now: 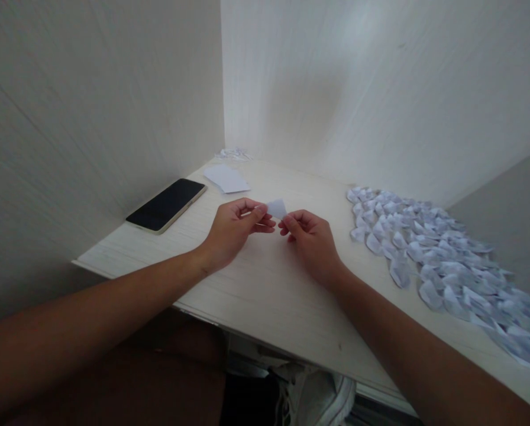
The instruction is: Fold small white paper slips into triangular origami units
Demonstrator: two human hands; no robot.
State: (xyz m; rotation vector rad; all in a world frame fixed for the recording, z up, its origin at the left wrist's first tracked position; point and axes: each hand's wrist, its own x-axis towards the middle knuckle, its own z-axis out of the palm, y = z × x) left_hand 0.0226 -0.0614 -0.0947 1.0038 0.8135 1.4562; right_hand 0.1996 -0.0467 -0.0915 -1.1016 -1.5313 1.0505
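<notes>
Left hand [233, 232] and right hand [313, 241] at frame center, wrists angled inward, thumbs and fingers pinching opposite sides of small white paper [276, 208].

Phone [166, 206] lying face up, pale walls [300, 89], shoe [322, 395]

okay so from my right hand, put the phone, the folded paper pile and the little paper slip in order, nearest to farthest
1. Paper slip: held by the right hand.
2. Folded paper pile: on the right.
3. Phone: on the left.
</notes>
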